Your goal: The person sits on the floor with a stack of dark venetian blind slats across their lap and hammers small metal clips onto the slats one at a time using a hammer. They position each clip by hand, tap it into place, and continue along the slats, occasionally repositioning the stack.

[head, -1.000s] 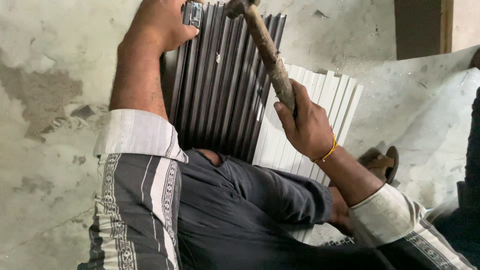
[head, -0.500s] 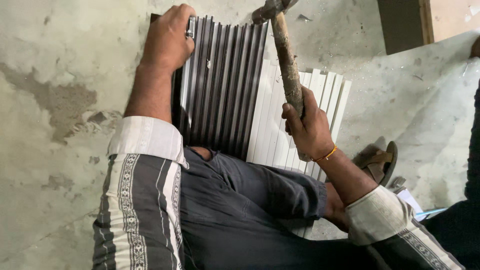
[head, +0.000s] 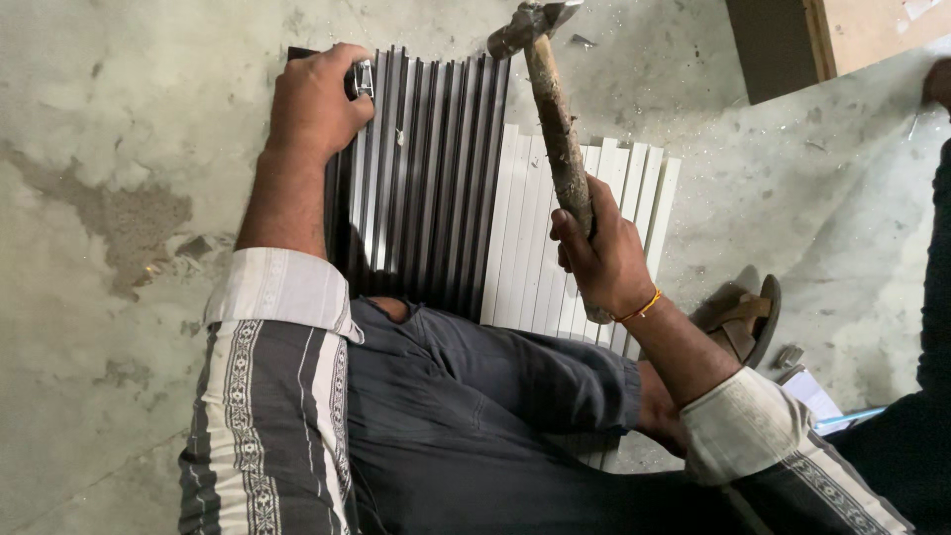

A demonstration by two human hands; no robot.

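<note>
Gripping the wooden handle of a hammer, our right hand is wrapped tight, the metal head raised above the far end of the dark ribbed profiles. Our left hand clamps a small metal piece at the profiles' far left corner. White strips lie just right of the profiles. A sandal sits beyond those on the concrete floor.

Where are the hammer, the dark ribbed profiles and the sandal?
hammer (head: 558, 129), head view, mid wooden handle.
dark ribbed profiles (head: 436, 178), head view, middle of the stack.
sandal (head: 745, 319), head view, its straps.
</note>
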